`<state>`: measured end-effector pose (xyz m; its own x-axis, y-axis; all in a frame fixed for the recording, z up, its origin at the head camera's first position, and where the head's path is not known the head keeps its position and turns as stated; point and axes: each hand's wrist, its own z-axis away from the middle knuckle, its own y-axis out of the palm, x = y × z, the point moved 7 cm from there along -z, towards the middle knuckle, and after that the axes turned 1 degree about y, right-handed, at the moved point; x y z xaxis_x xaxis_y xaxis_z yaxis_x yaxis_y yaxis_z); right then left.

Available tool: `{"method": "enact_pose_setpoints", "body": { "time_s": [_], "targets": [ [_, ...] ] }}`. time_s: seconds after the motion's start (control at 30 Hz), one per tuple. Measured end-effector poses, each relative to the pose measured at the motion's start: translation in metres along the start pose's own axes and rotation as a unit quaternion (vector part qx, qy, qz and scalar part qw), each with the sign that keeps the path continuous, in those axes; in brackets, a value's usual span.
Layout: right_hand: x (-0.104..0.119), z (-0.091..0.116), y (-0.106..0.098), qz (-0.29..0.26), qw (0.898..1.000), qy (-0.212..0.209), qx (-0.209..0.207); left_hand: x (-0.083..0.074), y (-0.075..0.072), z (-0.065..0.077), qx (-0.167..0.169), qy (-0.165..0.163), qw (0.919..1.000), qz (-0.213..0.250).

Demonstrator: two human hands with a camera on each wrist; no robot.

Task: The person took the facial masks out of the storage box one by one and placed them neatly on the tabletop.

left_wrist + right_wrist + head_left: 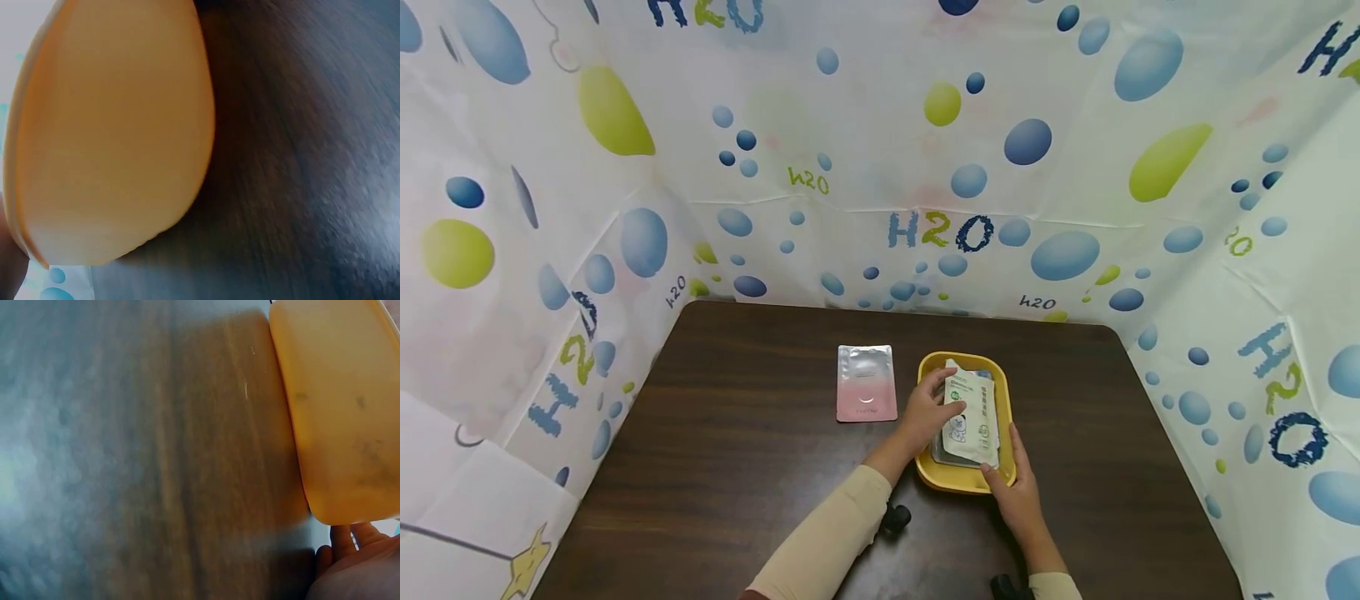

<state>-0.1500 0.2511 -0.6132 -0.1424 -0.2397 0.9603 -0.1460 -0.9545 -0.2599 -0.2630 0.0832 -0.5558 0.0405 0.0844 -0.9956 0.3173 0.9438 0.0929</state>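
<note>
A yellow plastic tray (966,477) sits right of centre on the table, with a white-green printed sachet (976,417) on top of other things in it. My left hand (927,412) reaches over the tray's left rim, its thumb and fingers at the sachet's left side, and seems to hold it there. With my right hand (1018,496) I grip the tray's lower right, thumb over the rim beside the sachet's bottom corner, fingers along the outer wall. The left wrist view shows mostly the tray wall (119,137); in the right wrist view, fingers (342,540) touch the tray's end.
Left of the tray lies a flat pink and silver sachet (867,385). The dark wooden table (737,467) extends around both. A white curtain (880,108) with blue and green dots hangs behind and at the sides. Small things beneath the white sachet are mostly hidden.
</note>
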Motion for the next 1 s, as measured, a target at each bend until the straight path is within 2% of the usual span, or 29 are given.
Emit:
{"method": "enact_pose_setpoints", "body": {
  "time_s": [0.17, 0.37, 0.53, 0.67, 0.83, 1.0],
  "targets": [
    [-0.002, 0.000, -0.001, 0.004, 1.000, 0.004, 0.000, -0.004, 0.005, 0.003, 0.032, 0.034, 0.9954, -0.084],
    [-0.002, -0.001, 0.000, 0.003, 1.000, 0.004, 0.005, -0.003, 0.010, 0.005, 0.071, 0.034, 0.9897, -0.120],
    [0.000, -0.001, -0.001, 0.004, 1.000, 0.001, 0.002, 0.000, 0.013, 0.005, 0.085, 0.006, 0.9891, -0.120],
    [0.001, -0.001, -0.001, 0.005, 1.000, 0.001, 0.003, 0.002, 0.014, 0.005, 0.088, -0.001, 0.9893, -0.116],
    [0.001, 0.000, -0.001, -0.001, 1.000, -0.007, 0.004, 0.004, 0.013, 0.005, 0.080, -0.010, 0.9910, -0.107],
    [0.001, 0.000, -0.001, 0.002, 1.000, 0.000, 0.005, 0.002, 0.011, 0.005, 0.063, -0.006, 0.9931, -0.099]
  ]
}}
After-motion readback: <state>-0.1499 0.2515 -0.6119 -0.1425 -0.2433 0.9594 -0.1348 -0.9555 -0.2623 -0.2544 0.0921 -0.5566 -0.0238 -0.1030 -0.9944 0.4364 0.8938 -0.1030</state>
